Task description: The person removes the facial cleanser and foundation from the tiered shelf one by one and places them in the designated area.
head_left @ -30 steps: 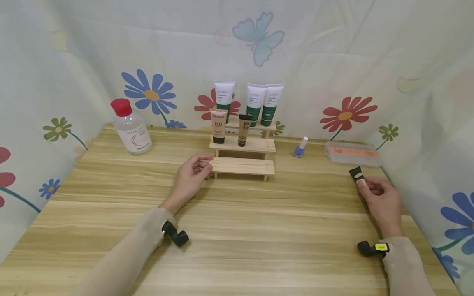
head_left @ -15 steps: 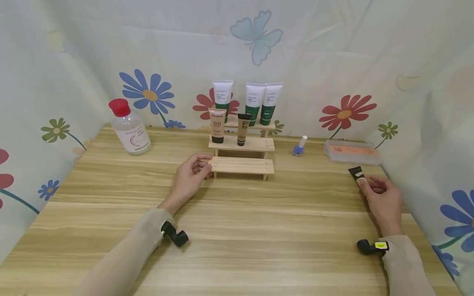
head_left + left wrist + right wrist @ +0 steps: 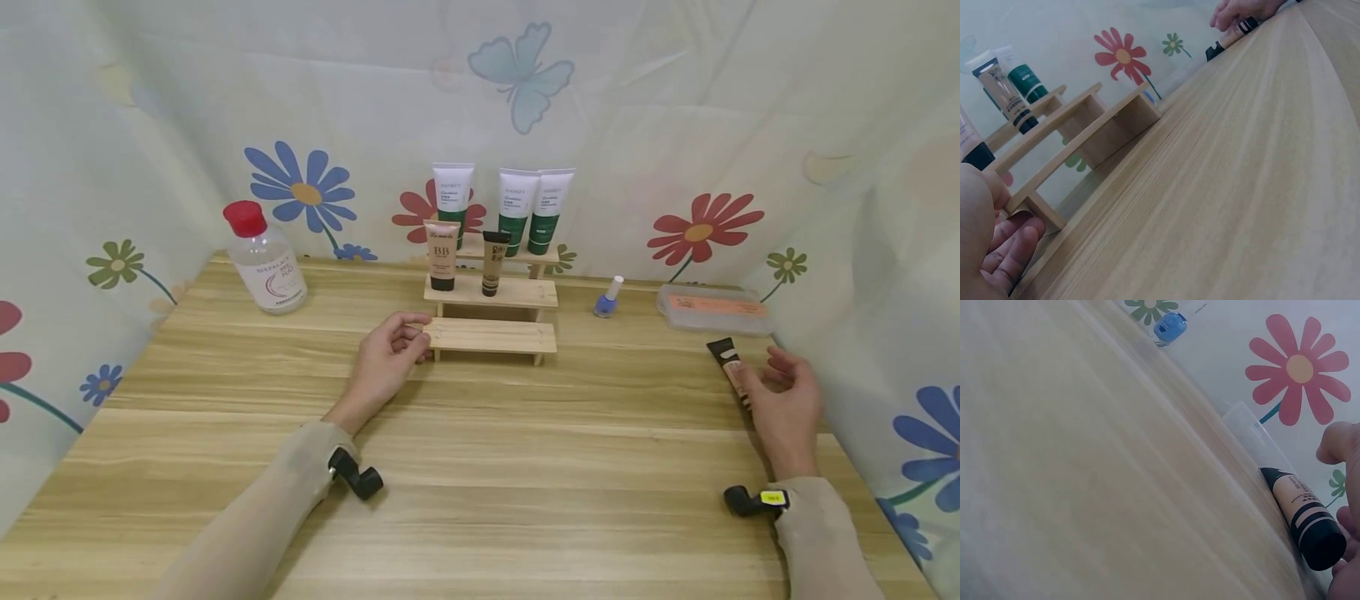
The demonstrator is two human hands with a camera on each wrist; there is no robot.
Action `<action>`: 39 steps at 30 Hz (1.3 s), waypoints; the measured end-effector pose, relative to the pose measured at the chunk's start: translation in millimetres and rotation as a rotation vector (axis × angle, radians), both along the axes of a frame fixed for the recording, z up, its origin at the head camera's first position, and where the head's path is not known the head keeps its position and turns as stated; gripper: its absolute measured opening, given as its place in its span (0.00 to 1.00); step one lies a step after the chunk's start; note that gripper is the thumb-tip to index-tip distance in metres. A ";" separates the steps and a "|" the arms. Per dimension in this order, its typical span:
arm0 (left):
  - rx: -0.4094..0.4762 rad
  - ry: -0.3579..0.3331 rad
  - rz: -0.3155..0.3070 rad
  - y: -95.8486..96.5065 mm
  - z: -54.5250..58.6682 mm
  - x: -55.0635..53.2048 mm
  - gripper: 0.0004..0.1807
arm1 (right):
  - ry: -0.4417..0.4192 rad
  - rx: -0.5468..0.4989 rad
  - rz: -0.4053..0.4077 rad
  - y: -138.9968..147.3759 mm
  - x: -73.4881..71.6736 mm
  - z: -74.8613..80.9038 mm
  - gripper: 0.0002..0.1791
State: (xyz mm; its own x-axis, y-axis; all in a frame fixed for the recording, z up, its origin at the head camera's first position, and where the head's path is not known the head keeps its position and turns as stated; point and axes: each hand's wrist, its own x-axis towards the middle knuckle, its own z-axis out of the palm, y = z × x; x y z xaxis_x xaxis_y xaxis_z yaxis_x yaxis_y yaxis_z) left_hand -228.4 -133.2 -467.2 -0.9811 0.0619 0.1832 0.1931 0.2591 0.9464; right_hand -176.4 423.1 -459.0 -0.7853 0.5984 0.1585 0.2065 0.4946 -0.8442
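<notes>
My left hand (image 3: 384, 354) pinches the left end of the lowest step of a three-tier wooden stand (image 3: 491, 335); in the left wrist view the fingers (image 3: 1019, 250) curl under that end. White-and-green tubes (image 3: 513, 208) stand on the top tier. On the middle tier are a pink BB cream tube (image 3: 442, 257) and a smaller gold-and-black tube (image 3: 492, 265). At the right, a black-and-beige cosmetic tube (image 3: 726, 358) lies on the table. Beside it is my right hand (image 3: 787, 408), its thumb (image 3: 1335, 444) raised off the tube and its other fingers loosely bent alongside.
A clear bottle with a red cap (image 3: 268, 267) stands at the back left. Right of the stand is a small blue nail polish bottle (image 3: 608, 298). A flat translucent case (image 3: 712, 311) lies at the back right, close to the flowered curtain (image 3: 630, 125).
My right hand has loosened from the black-and-beige tube and drawn slightly to the right, showing more of it. The left hand stays on the stand.
</notes>
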 end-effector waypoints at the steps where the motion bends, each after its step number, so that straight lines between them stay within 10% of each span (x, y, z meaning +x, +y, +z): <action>1: -0.001 -0.002 0.001 0.1 -0.1 0.0 0.14 | 0.023 -0.002 -0.004 -0.3 0.5 0.8 0.35; 14: -0.006 -0.006 0.007 0.8 1.0 -1.3 0.14 | 0.292 -0.039 0.038 -23.1 -9.1 32.2 0.28; 39: -0.002 0.006 0.003 0.2 -0.3 -0.3 0.14 | 0.599 -0.256 0.469 -179.0 -67.0 77.8 0.22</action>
